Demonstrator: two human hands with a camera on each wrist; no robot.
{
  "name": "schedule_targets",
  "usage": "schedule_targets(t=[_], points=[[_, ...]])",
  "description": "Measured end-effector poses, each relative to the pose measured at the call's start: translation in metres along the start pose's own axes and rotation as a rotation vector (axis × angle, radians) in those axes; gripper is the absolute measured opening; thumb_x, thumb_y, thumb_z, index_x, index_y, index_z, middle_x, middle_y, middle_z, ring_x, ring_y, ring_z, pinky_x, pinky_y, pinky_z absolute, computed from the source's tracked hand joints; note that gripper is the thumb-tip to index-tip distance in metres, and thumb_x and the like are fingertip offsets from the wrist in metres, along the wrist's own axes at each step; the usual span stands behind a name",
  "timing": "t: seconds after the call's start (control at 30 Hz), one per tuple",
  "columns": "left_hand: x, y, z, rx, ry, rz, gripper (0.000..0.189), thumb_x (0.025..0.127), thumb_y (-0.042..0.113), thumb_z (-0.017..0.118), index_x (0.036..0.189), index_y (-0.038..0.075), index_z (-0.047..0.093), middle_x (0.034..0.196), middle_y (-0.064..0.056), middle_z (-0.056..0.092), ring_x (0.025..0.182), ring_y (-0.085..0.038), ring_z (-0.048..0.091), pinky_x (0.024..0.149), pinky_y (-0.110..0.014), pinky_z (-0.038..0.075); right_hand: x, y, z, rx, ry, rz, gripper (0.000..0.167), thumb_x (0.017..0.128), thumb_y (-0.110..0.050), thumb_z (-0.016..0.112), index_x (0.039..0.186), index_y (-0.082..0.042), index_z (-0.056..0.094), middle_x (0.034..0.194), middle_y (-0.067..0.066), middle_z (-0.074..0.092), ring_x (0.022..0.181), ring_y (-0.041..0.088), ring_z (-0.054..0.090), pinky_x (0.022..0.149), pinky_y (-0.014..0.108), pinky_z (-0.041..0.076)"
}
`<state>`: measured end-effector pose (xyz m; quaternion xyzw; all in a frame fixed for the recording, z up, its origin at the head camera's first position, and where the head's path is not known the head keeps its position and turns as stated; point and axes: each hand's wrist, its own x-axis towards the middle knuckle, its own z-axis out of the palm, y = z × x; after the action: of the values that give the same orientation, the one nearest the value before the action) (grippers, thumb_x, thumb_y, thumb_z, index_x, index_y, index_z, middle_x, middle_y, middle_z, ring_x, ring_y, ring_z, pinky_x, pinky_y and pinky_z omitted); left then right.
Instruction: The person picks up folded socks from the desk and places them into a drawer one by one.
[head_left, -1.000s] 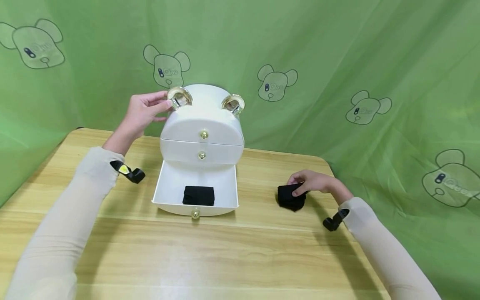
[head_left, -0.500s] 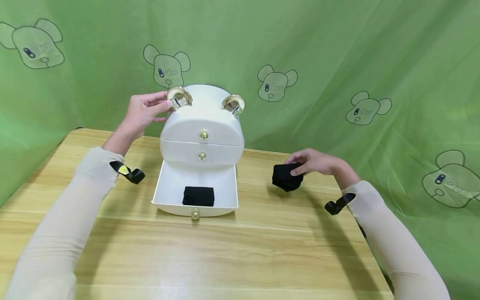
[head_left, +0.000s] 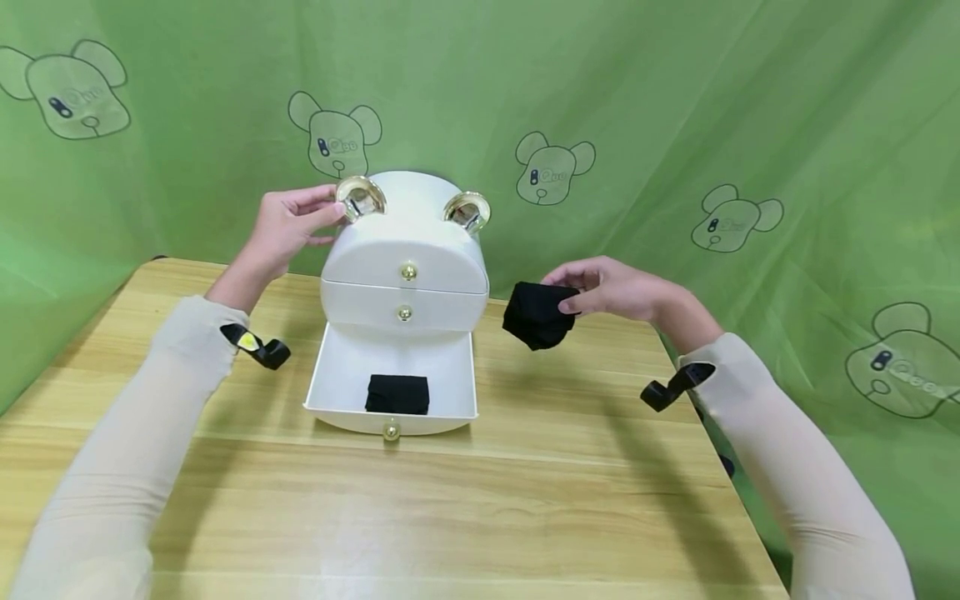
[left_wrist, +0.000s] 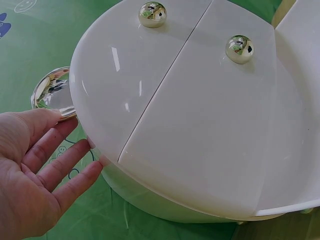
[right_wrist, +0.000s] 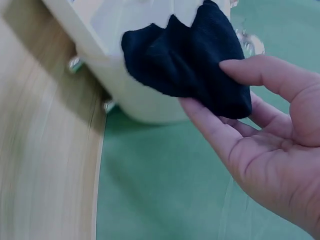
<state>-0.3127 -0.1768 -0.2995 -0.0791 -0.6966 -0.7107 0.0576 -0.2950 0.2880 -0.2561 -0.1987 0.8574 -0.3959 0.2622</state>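
Note:
A white drawer box (head_left: 405, 250) with gold ears and round gold knobs stands at the back of the table. Its bottom drawer (head_left: 345, 367) is pulled out, and a folded black cloth (head_left: 397, 394) lies inside near the front. My left hand (head_left: 288, 223) pinches the box's left gold ear (left_wrist: 54, 92) between thumb and index finger, the other fingertips against the box's side. My right hand (head_left: 607, 289) holds a second folded black cloth (right_wrist: 192, 62), thumb on one face and fingers beneath. This cloth hangs above the table, right of the box.
The wooden table (head_left: 450, 517) extends in front of the box. Behind it hangs a green curtain (head_left: 637, 75) printed with bear heads. The right gold ear (head_left: 467, 212) sticks up from the box. Black straps (head_left: 678, 386) circle both wrists.
My right hand has lifted the black cloth off the table and carried it up and left toward the box. The left hand and the drawer box stay where they were.

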Motion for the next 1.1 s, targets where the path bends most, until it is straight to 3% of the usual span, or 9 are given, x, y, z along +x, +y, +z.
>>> schedule_targets(t=[0.2,0.47,0.8,1.1], points=[[0.0,0.0,0.001,0.027,0.003,-0.004,0.048,0.094,0.013,0.075,0.138,0.006,0.06,0.096,0.014,0.076,0.089,-0.005,0.073,0.077,-0.023,0.067,0.008,-0.02,0.019,0.143,0.024,-0.001,0.04,0.093,-0.003,0.07,0.132,-0.005,0.06,0.118,0.002,0.066,0.104,0.017,0.064,0.092,0.028,0.061],[0.001,-0.001,0.003,0.033,0.006,-0.008,0.048,0.094,0.013,0.074,0.139,0.005,0.059,0.097,0.015,0.076,0.089,-0.005,0.073,0.078,-0.024,0.067,0.027,-0.034,0.051,0.353,0.02,0.014,0.039,0.091,0.009,0.066,0.129,0.005,0.058,0.111,0.005,0.069,0.099,0.018,0.071,0.092,0.032,0.065],[0.001,-0.002,0.003,0.022,-0.001,0.004,0.046,0.095,0.013,0.073,0.139,0.004,0.059,0.096,0.012,0.076,0.094,-0.01,0.074,0.078,-0.024,0.067,0.046,-0.045,0.098,0.397,0.038,0.064,0.04,0.092,0.007,0.067,0.131,0.003,0.06,0.098,-0.003,0.075,0.092,0.013,0.072,0.087,0.035,0.066],[0.001,-0.002,0.003,0.027,0.0,0.008,0.046,0.096,0.012,0.072,0.139,0.003,0.058,0.096,0.014,0.077,0.091,-0.006,0.073,0.078,-0.023,0.067,0.066,-0.04,0.129,0.436,0.064,0.089,0.042,0.091,0.01,0.067,0.132,0.006,0.06,0.099,-0.001,0.073,0.092,0.012,0.07,0.083,0.03,0.065]])
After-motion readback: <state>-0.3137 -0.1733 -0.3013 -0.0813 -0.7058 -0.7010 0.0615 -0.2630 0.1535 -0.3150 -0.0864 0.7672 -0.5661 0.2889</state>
